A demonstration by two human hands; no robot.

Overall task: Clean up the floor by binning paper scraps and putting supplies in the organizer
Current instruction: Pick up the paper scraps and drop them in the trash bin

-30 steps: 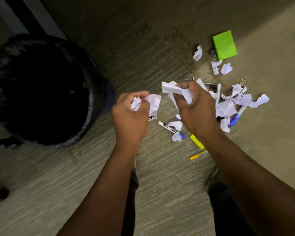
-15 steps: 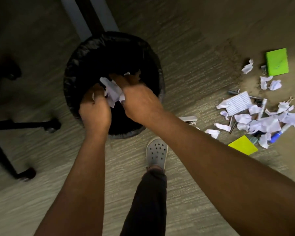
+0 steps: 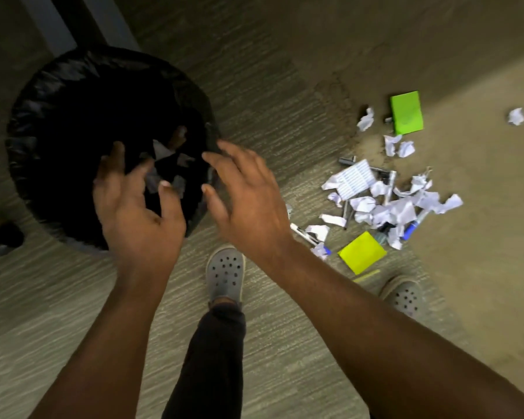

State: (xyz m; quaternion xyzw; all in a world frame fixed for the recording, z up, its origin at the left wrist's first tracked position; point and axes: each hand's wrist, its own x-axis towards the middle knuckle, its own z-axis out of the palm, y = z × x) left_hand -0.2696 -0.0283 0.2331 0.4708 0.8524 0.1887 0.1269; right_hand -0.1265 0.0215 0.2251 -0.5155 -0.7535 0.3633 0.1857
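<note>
A round bin with a black liner (image 3: 43, 95) stands on the carpet at the left. My left hand (image 3: 136, 207) hovers over its near rim, fingers spread and empty. My right hand (image 3: 248, 201) is beside the bin's right rim, fingers also spread and empty. Pale paper scraps (image 3: 164, 151) lie down inside the bin. To the right on the floor lies a heap of crumpled white paper scraps (image 3: 397, 207) mixed with pens, a blue marker (image 3: 412, 229) and a lined sheet (image 3: 356, 178).
A green sticky-note pad (image 3: 406, 113) and a yellow pad (image 3: 362, 252) lie by the heap. One lone paper ball (image 3: 516, 116) sits far right. My two grey clogs (image 3: 226, 273) stand on the carpet. A dark chair foot (image 3: 0, 237) is at the left edge.
Both hands carried paper scraps from the heap to the bin, then opened; the scraps dropped inside. The hands have now drawn back toward the near rim, empty.
</note>
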